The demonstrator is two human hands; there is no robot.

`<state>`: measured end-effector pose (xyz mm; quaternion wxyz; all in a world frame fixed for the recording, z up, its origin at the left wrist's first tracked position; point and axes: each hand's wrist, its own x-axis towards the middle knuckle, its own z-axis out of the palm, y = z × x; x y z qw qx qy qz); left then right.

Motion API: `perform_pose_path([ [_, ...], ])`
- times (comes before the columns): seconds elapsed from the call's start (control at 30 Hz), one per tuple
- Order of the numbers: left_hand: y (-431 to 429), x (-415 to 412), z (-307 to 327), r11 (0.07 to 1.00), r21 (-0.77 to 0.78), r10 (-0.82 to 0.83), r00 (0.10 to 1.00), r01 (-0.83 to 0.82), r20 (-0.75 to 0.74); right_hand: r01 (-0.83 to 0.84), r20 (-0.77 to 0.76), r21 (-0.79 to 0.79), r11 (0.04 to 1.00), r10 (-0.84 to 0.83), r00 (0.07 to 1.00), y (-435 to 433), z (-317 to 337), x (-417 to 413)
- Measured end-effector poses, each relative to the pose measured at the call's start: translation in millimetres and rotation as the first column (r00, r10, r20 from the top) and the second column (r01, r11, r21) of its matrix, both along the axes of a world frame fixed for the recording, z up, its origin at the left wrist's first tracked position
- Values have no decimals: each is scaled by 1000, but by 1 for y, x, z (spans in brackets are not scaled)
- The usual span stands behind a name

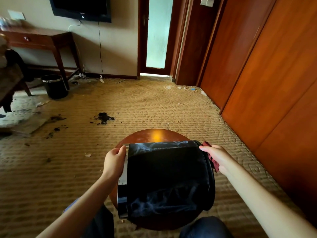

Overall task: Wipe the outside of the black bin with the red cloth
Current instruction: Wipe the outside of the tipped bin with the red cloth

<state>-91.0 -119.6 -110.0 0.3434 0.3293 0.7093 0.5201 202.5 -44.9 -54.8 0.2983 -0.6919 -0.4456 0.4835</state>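
Left hand grips black bin rim | right hand holds red cloth at base | pale smears remain, wiping looks unfinished

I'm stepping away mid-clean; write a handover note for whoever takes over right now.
Left hand: grips the metal-rimmed mouth end of the black bin.
Right hand: holds the red cloth at the bin's base end.
The bin lies on its side on the round wooden table, mouth to the left.
Done: cannot tell how much is wiped.
Left: whitish smears show on the bin's side, so wipe these, then the rest of the outside.
A second bin stands on the floor by the desk.
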Motion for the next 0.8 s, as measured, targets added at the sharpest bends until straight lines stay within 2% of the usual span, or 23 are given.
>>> perform_pose_path([
  [0.17, -20, -9, -11, 988, 135, 85, 995, -79, -43, 1, -156, 38, 999, 5, 988, 11, -8, -21],
  [0.33, -34, -11, -17, 962, 248, 123, 992, -114, -23, -10, -191, 37, 999, 17, 981, 10, -20, -19],
  [0.47, -40, -1, -17, 948, 301, 124, 991, -105, -44, -29, -282, -2, 1000, 27, 959, 0, -18, 4],
  [0.53, -43, 4, -17, 942, 320, 125, 990, -100, -60, -31, -270, 17, 999, 35, 962, -5, -14, 24],
  [0.63, -43, 10, -21, 937, 330, 133, 990, -110, -49, 35, -250, 89, 995, -12, 968, -12, 4, 49],
  [0.8, -38, 23, -16, 925, 357, 152, 988, -134, -23, 140, -353, 118, 983, -90, 931, -20, 27, 65],
])
